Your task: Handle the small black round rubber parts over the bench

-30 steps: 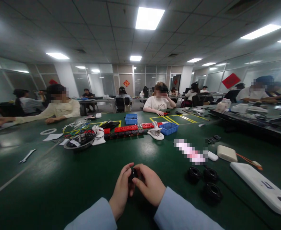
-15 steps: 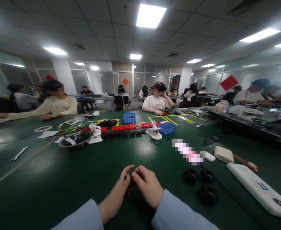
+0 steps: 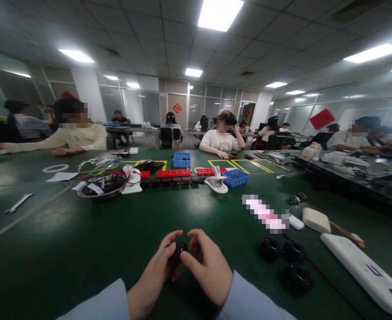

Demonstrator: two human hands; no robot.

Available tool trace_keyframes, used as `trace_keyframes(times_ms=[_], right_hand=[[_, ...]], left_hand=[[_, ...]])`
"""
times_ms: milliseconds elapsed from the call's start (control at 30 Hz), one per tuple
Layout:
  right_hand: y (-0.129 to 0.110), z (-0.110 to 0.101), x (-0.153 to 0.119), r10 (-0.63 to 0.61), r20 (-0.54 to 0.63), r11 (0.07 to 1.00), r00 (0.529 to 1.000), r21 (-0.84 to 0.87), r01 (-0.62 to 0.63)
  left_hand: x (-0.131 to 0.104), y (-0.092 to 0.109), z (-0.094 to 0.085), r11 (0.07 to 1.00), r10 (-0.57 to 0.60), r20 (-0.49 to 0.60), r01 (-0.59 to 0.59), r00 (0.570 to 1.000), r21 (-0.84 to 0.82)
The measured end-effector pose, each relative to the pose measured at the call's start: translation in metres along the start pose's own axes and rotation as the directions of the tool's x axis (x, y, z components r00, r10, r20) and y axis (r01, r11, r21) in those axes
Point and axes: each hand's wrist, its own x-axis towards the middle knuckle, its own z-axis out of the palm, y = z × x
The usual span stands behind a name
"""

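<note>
Between my hands is a small glossy black round part (image 3: pixel 179 252), partly covered by fingers. My left hand (image 3: pixel 155 271) wraps it from the left, with the thumb along its near side. From the right, my right hand (image 3: pixel 209 266) touches it with the thumb, the other fingers curled behind it. Several black ring-shaped parts lie on the green table to the right, among them a front one (image 3: pixel 297 276) and a left one (image 3: pixel 271 248). A black cable runs beside them.
White power bank-like device (image 3: pixel 365 271), cream case (image 3: pixel 316 220) and a blurred pink item lie right. Ahead are a red-and-black strip (image 3: pixel 174 173), blue bins (image 3: pixel 236 178), white clamps and a metal bowl (image 3: pixel 102 195). A wrench (image 3: pixel 19 203) lies left. People sit around.
The black round part now shows more between my hands. My right hand's fingers have spread a little and its thumb lies on the part. The view has shifted slightly.
</note>
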Motion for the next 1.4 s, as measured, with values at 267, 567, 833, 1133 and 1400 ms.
trace_keyframes(times_ms=[267,567,833,1133,1400], right_hand=[[-0.003,-0.005,0.003,-0.116,0.077,0.993,0.99,-0.019,0.117],[-0.001,-0.005,0.002,-0.151,0.037,0.988,0.988,-0.032,0.152],[0.004,0.0,0.004,-0.04,0.033,0.998,0.999,-0.041,0.041],[-0.003,-0.013,0.003,-0.304,0.133,0.949,0.943,-0.048,0.313],[-0.002,-0.011,0.001,-0.146,0.027,0.988,0.989,-0.037,0.147]], left_hand=[[0.001,-0.003,-0.001,1.0,0.0,0.051,0.0,0.999,0.003],[-0.001,0.006,0.007,1.0,-0.008,-0.027,0.007,1.0,-0.025],[-0.005,0.007,0.005,1.0,0.019,0.02,-0.019,1.0,-0.014],[-0.001,0.0,0.003,0.998,0.019,0.056,-0.022,0.998,0.057],[-0.004,0.005,0.003,1.0,0.012,0.0,-0.012,1.0,-0.008]])
